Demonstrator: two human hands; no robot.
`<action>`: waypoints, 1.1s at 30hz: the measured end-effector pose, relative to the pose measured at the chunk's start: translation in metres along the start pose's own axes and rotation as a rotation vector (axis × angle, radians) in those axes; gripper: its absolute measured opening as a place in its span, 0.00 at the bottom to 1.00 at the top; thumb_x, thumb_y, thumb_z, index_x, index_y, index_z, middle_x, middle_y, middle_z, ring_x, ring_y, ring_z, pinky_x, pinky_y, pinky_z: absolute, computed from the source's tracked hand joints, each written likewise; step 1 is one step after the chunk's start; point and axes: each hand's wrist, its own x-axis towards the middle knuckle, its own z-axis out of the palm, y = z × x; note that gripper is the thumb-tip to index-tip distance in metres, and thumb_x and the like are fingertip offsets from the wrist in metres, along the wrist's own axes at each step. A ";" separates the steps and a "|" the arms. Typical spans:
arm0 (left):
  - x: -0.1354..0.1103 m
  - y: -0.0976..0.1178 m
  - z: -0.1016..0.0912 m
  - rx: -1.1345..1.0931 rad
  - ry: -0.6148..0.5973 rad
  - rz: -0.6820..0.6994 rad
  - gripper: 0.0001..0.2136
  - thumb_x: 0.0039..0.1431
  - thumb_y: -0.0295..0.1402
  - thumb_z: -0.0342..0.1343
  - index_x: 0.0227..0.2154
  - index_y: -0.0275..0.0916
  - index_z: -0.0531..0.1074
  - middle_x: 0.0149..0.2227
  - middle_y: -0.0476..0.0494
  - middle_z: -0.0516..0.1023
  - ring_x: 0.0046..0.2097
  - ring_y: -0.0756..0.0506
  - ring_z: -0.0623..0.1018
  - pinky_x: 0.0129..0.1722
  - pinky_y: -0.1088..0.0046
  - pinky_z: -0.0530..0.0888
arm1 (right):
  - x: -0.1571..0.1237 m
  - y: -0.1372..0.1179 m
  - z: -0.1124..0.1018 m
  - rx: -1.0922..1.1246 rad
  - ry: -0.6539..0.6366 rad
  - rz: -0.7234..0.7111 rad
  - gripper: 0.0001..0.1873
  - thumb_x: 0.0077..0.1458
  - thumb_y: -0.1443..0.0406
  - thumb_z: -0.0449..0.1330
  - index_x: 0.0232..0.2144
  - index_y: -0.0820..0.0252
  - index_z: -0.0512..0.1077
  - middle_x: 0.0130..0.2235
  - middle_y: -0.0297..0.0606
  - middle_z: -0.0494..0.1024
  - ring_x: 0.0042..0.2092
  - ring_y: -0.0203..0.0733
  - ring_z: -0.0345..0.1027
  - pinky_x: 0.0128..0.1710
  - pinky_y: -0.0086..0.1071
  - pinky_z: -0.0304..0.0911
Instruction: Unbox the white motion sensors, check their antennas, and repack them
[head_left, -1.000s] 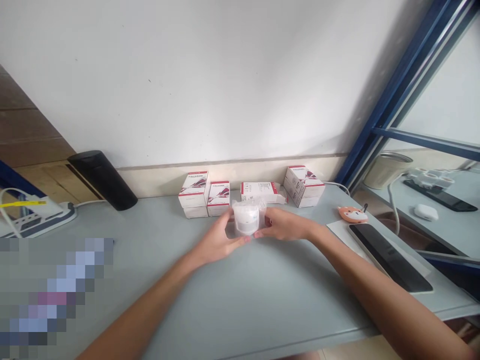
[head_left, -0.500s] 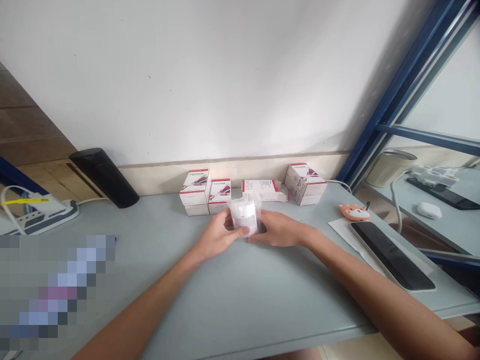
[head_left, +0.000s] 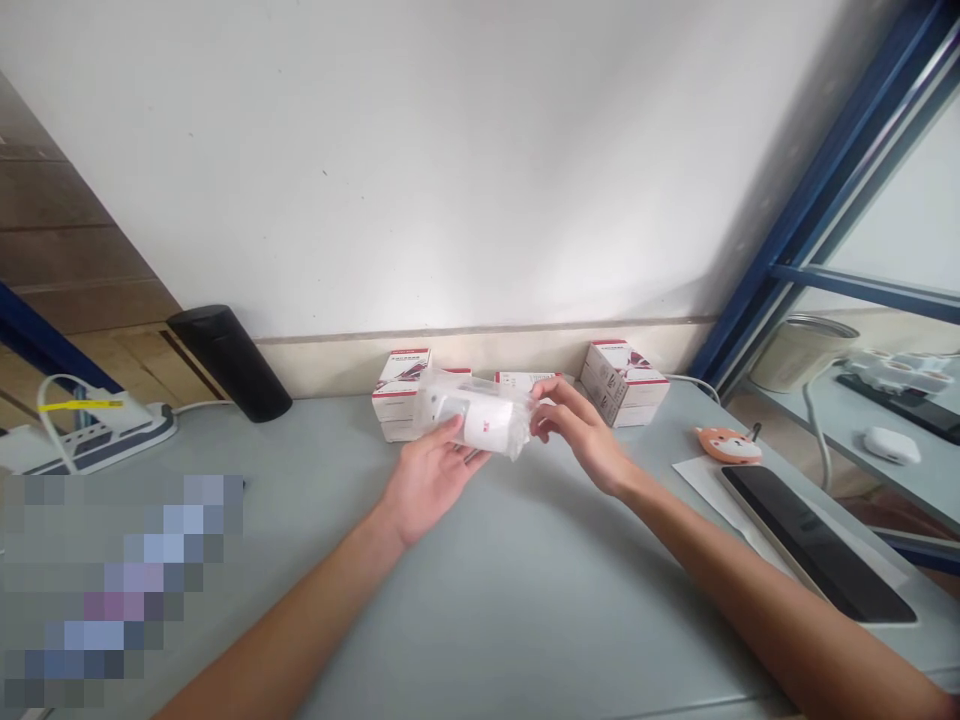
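Observation:
A white cylindrical item in a clear plastic bag (head_left: 480, 422) lies on its side above the grey table (head_left: 480, 600). My left hand (head_left: 427, 475) supports it from below, palm up, fingers curled against it. My right hand (head_left: 581, 432) pinches the right end of the bag between thumb and fingers. Behind them, white and red boxes (head_left: 401, 385) stand in a row along the wall, with another box (head_left: 622, 380) at the right end.
A black cylinder (head_left: 229, 362) leans against the wall at the left. A white power strip (head_left: 90, 440) lies at the far left. An orange animal-shaped item (head_left: 727, 444) and a dark tablet (head_left: 817, 545) lie to the right. A blue metal frame (head_left: 810, 200) borders the right side.
The bagged item was upright between both hands near the table; now it is raised and turned on its side, my left hand under it and my right hand at its end.

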 end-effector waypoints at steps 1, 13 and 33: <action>-0.001 0.001 0.002 0.003 0.011 0.010 0.22 0.67 0.29 0.59 0.63 0.45 0.72 0.65 0.42 0.76 0.72 0.38 0.66 0.70 0.54 0.67 | 0.000 0.003 0.002 0.074 -0.008 0.018 0.11 0.68 0.53 0.56 0.47 0.49 0.67 0.42 0.33 0.73 0.40 0.41 0.71 0.41 0.37 0.67; -0.001 -0.003 -0.001 0.373 0.040 0.113 0.35 0.63 0.33 0.66 0.70 0.48 0.59 0.60 0.39 0.79 0.66 0.38 0.74 0.69 0.53 0.68 | 0.000 0.015 0.022 0.310 -0.016 0.153 0.14 0.58 0.59 0.69 0.41 0.55 0.70 0.33 0.31 0.74 0.30 0.37 0.71 0.34 0.36 0.71; 0.004 0.002 -0.034 1.721 -0.166 1.150 0.25 0.62 0.27 0.63 0.60 0.50 0.69 0.56 0.42 0.80 0.58 0.39 0.80 0.57 0.60 0.76 | 0.012 0.017 -0.010 0.114 0.014 0.081 0.20 0.56 0.49 0.70 0.31 0.57 0.72 0.28 0.32 0.73 0.31 0.37 0.64 0.36 0.36 0.59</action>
